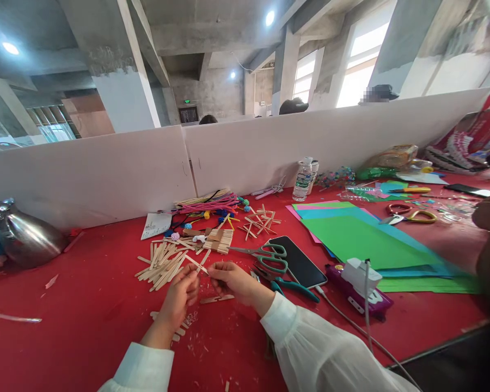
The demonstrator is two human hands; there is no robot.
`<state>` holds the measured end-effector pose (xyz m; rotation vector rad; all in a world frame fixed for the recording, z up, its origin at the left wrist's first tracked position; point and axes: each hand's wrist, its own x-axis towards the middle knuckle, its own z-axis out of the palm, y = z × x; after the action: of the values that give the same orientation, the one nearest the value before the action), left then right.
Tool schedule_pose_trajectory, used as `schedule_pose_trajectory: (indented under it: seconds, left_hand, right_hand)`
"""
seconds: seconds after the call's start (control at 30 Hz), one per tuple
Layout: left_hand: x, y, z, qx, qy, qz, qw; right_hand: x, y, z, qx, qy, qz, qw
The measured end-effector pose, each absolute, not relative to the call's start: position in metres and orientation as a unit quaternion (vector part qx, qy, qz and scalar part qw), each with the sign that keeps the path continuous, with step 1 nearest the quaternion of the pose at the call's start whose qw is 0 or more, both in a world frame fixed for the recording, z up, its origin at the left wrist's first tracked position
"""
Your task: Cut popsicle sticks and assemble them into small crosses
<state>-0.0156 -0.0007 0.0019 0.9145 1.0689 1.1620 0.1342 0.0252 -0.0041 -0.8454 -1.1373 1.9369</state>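
Note:
Between my two hands, wooden craft sticks (196, 264) cross each other just above the red table. My left hand (181, 294) is closed, pinching the sticks from the left. From the right, my right hand (232, 279) pinches the end of a stick with bent fingers. A loose pile of craft sticks (163, 264) lies beyond my left hand. Behind the hands rests a bundle of sticks (219, 240), with green-handled scissors (269, 251) to its right. Teal-handled pliers (288, 283) lie by my right wrist, and notched stick pieces (217, 299) lie below my hands.
A phone (296, 261) on a cable and a purple power strip (361, 296) are at right, near coloured paper sheets (363, 231). A metal jug (26, 234) stands at left. A water bottle (302, 179) stands before the white partition (245, 158). At the right edge, another person's hand shows.

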Motion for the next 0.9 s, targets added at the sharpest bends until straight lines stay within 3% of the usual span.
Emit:
schedule_pose_trajectory:
  seconds: [0.2,0.4,0.63,0.73,0.83,0.9]
  left_hand:
    - [-0.018,-0.002,0.004,0.382,0.417,0.464,0.682]
    - [-0.017,0.002,-0.006,0.437,0.492,0.511,0.553]
    - [-0.012,-0.003,-0.001,0.507,0.476,0.529,0.485]
    - [-0.012,-0.004,-0.001,0.564,0.471,0.541,0.409]
    - [-0.014,-0.001,-0.003,0.575,0.487,0.554,0.354]
    - [-0.017,0.002,-0.005,0.544,0.502,0.569,0.359]
  right_hand:
    - [0.133,0.025,-0.004,-0.327,-0.471,0.730,0.372]
    - [0.134,0.028,-0.007,-0.329,-0.474,0.722,0.382]
    - [0.133,0.029,-0.010,-0.344,-0.437,0.735,0.387]
    - [0.133,0.029,-0.008,-0.349,-0.448,0.730,0.380]
    - [0.138,0.029,-0.003,-0.378,-0.538,0.668,0.348]
    - [0.144,0.029,0.002,-0.429,-0.674,0.537,0.270]
